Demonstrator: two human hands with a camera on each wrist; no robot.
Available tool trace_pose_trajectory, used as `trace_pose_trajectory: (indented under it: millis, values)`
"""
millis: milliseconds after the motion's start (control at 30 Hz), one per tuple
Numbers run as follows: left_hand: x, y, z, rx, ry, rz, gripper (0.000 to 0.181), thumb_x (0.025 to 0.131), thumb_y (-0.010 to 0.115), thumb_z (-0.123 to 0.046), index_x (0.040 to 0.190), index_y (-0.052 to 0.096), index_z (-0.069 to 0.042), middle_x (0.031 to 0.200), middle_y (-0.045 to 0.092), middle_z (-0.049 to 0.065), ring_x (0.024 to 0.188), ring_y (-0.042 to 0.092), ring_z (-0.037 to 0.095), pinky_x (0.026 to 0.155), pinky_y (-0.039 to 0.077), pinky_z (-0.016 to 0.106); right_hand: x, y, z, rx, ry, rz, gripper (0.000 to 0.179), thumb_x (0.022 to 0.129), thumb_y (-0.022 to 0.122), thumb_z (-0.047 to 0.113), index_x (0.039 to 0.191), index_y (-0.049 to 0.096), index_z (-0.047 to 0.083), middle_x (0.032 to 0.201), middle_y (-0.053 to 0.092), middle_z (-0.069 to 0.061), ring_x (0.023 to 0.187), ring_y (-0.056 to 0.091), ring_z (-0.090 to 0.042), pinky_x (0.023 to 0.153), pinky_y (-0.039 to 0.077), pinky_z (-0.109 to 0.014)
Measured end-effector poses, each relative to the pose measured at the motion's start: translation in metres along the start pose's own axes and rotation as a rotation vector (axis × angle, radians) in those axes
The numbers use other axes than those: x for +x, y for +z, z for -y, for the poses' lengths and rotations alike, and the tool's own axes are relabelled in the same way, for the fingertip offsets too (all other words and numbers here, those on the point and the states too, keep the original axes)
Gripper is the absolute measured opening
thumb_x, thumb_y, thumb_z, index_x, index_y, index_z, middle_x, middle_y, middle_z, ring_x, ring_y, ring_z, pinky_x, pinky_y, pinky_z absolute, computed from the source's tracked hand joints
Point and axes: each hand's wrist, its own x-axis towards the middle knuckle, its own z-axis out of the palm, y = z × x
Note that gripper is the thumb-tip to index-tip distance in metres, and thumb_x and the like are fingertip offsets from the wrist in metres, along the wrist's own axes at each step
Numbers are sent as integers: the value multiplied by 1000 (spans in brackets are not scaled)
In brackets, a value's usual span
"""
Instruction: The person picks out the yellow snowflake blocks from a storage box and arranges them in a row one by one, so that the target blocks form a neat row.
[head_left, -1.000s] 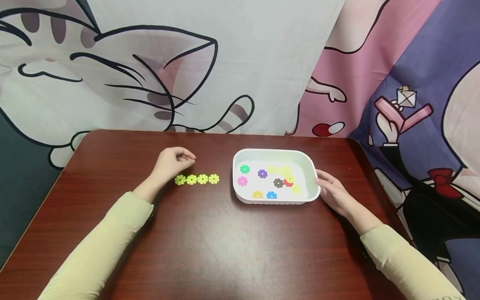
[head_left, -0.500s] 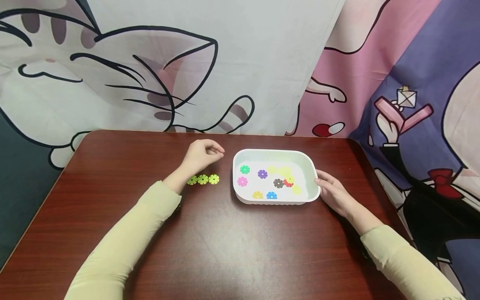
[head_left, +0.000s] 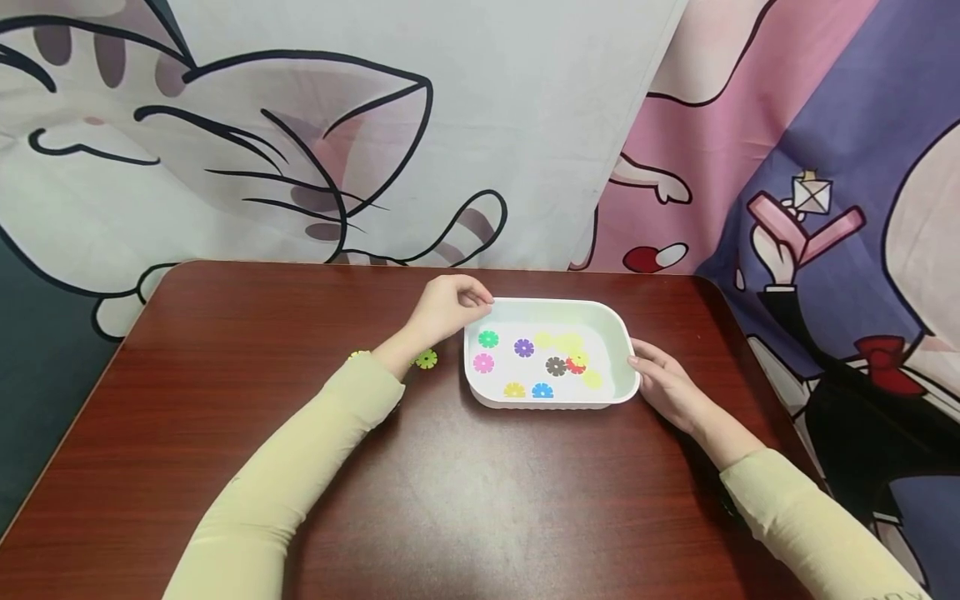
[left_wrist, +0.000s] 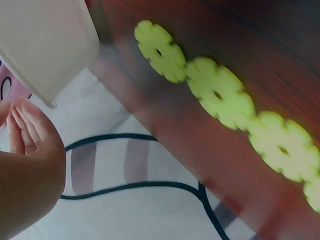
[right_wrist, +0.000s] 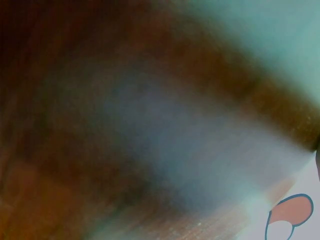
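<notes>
My left hand (head_left: 450, 307) is at the back left corner of the white tray (head_left: 551, 401), fingers bent loosely towards the thumb; nothing shows between them. In the left wrist view that hand (left_wrist: 35, 132) is just below the tray's rim. Under my left forearm, a row of yellow-green flower-shaped discs (head_left: 427, 359) lies on the table, partly hidden; the left wrist view shows several discs (left_wrist: 217, 93) edge to edge. My right hand (head_left: 667, 379) holds the tray's right rim, thumb on top. The right wrist view is mostly blurred.
Inside the tray lie loose discs: green, pink (head_left: 483, 363), purple (head_left: 523, 348), black, red, blue (head_left: 542, 391), orange-yellow and several yellow ones. Beneath is a brown wooden table (head_left: 480, 500), with a printed cartoon curtain (head_left: 555, 125) along its back edge.
My left hand has moved right from above the row of discs to the tray's back left corner. My right hand keeps its hold on the tray, which stays put.
</notes>
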Motion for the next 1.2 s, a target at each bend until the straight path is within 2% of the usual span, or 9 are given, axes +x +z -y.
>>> trace_pose_trajectory:
  millis: [167,300,567,867,1200]
  values:
    - [8,16,-5,-29,30,39,9,93,80,-7,101,80,-5,100,80,12,91,73,23,83,60,26,0,0,0,4,-4,3,33,111,41,1,142,50,9,136,66,7,126,61,-1,104,50,-15]
    - [14,29,-9,-42,54,95,10,92,80,-5,102,79,-4,99,79,12,91,74,23,83,61,26,0,0,-1,8,-9,5,34,111,40,0,140,53,11,135,67,7,125,62,-1,104,50,-15]
    - [27,49,-13,7,108,182,12,93,79,-2,104,79,-4,101,80,11,93,76,22,87,62,26,1,0,0,10,3,-3,32,111,42,2,137,56,15,133,68,7,124,62,-1,103,51,-15]
    - [35,63,-17,93,166,287,17,93,76,1,110,79,-2,105,81,12,97,77,21,88,60,21,1,-1,0,8,14,-11,32,111,42,2,141,51,11,134,67,7,125,61,-1,104,50,-15]
    - [42,72,-17,204,200,403,22,96,74,-1,118,78,-1,116,80,11,109,76,22,98,60,29,1,1,2,1,31,-33,31,111,43,3,138,53,14,133,68,9,124,62,1,103,50,-14]
